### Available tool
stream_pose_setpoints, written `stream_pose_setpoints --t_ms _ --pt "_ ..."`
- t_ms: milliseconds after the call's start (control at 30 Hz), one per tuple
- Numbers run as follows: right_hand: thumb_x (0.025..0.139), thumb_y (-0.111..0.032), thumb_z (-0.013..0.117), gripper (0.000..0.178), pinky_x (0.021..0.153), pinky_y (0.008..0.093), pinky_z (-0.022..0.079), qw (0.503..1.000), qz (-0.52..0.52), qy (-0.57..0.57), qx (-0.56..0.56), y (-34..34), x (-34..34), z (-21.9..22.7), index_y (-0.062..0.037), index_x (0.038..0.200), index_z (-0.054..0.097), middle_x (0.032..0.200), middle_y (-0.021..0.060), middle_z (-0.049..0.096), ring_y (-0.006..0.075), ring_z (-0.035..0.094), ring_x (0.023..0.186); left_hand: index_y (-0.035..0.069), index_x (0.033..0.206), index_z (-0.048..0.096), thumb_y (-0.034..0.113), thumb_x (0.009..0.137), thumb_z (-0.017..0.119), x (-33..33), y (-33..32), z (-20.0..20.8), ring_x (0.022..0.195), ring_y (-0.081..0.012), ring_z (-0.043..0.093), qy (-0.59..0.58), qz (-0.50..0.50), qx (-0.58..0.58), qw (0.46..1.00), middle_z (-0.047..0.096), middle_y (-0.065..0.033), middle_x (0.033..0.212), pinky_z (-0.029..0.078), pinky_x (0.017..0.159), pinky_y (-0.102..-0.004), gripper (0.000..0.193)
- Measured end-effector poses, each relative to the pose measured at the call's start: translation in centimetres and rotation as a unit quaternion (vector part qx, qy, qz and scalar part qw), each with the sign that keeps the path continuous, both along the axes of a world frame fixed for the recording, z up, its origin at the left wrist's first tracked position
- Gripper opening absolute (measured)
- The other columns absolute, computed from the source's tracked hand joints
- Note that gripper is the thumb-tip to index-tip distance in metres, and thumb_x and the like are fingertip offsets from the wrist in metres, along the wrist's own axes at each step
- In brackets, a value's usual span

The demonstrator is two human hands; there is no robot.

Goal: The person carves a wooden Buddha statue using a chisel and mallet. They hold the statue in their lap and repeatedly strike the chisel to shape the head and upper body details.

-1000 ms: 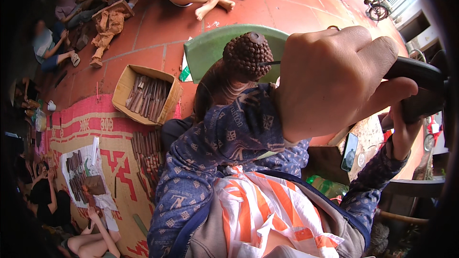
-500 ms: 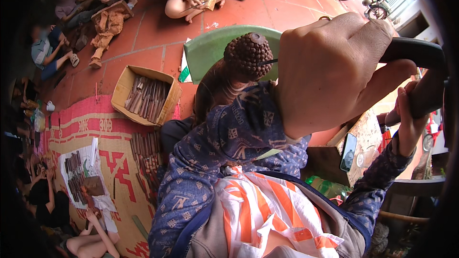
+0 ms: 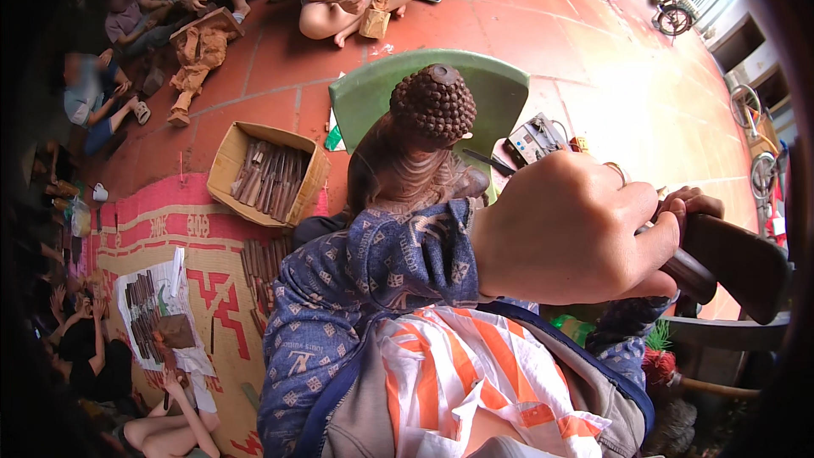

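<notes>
A dark brown wooden statue (image 3: 430, 110), its head covered in round curls, stands upright in front of me. My left hand (image 3: 568, 233), with a ring on one finger, reaches across to the right of it. Closed round a chisel, this hand lets the dark blade (image 3: 490, 161) show on the statue side and the round handle (image 3: 691, 276) on the other. The blade tip looks close to the statue; I cannot tell whether they touch. Partly hidden behind it, my right hand (image 3: 702, 202) is closed on a dark mallet (image 3: 736, 267) beside the chisel handle.
A green plastic chair (image 3: 360, 102) is behind the statue. To the left are a cardboard box (image 3: 229, 157) of chisels, more chisels (image 3: 263, 263) on a patterned mat (image 3: 203, 229), and several seated people. A small control box (image 3: 536, 140) lies beyond my left hand.
My left hand has come down and away from the camera. The mallet and right hand have dropped lower, and the right hand has moved closer to the left. The view has shifted slightly.
</notes>
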State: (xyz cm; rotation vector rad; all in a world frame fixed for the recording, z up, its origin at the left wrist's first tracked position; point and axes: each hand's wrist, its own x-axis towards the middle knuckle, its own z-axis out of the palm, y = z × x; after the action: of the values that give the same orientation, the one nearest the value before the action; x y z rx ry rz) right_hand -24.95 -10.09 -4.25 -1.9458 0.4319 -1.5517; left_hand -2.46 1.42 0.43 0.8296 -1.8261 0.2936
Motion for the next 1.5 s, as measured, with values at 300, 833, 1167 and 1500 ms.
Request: stream_pose_setpoints --t_ms 300,833,1167,1500 --pt "0.086 0.005 0.058 0.021 0.065 0.0324 0.042 0.991 0.012 -0.024 -0.132 1.0 2.2 -6.3 -0.0039 0.097 0.042 0.07 0.0102 0.053 0.0182 0.05 0.062 0.01 0.072 0.054 0.039 0.066 0.071 1.4 0.8 -1.2 0.054 -0.0143 0.051 -0.116 -0.064 0.018 0.991 0.044 -0.0007 0.067 0.042 0.047 -0.0268 0.034" --pt "0.085 0.005 0.059 0.022 0.062 0.0305 0.041 0.998 -0.017 -0.061 0.032 2.6 3.4 -10.0 -0.0045 0.096 0.043 0.071 0.0101 0.054 0.017 0.048 0.063 0.011 0.071 0.053 0.044 0.074 0.069 2.5 -0.5 -1.3 0.049 -0.0155 0.051 -0.157 0.01 0.06 0.986 0.042 -0.0005 0.062 0.041 0.045 -0.0306 0.036" --pt "0.087 0.004 0.058 0.02 0.063 0.0305 0.042 0.991 0.004 -0.13 0.037 1.8 3.1 -10.5 -0.0044 0.097 0.043 0.07 0.01 0.053 0.017 0.049 0.063 0.011 0.088 0.069 0.047 0.075 0.068 2.4 -0.2 -0.3 0.054 -0.0203 0.062 -0.114 -0.003 0.085 0.99 0.057 -0.0033 0.066 0.048 0.046 -0.0322 0.038" --pt "0.088 0.002 0.059 0.019 0.067 0.0319 0.044 0.994 -0.075 -0.052 -0.054 2.4 2.1 -5.9 -0.0041 0.097 0.044 0.073 0.0109 0.056 0.0177 0.052 0.066 0.014 0.085 0.068 0.053 0.079 0.065 2.7 -0.1 0.8 0.052 -0.0195 0.06 -0.019 -0.043 0.06 0.997 0.056 -0.0008 0.065 0.046 0.043 -0.0331 0.039"
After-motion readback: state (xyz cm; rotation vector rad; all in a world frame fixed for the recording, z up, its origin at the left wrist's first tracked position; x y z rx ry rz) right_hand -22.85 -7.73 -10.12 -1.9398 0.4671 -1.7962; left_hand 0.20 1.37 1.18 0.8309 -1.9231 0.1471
